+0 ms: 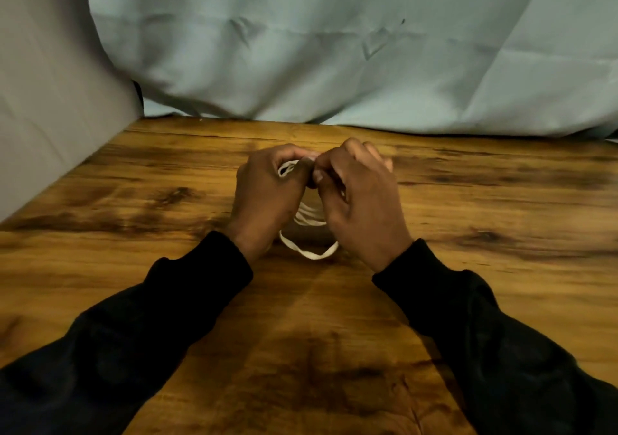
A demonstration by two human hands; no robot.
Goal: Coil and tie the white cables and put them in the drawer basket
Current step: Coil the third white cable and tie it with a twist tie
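Note:
A coiled white cable (309, 252) is held between both hands over the middle of the wooden table (133, 207). My left hand (267, 197) grips the top of the coil, where white loops show between thumb and fingers. My right hand (363, 200) pinches the cable right beside it, fingertips touching the left thumb. The lower loops hang down between my wrists and one loop rests on the table. Most of the coil is hidden by my hands. No drawer basket is in view.
A pale blue-green cloth (334, 50) hangs along the table's far edge, and a grey cloth (50, 100) covers the left side. Black sleeves (150, 317) reach in from the bottom corners.

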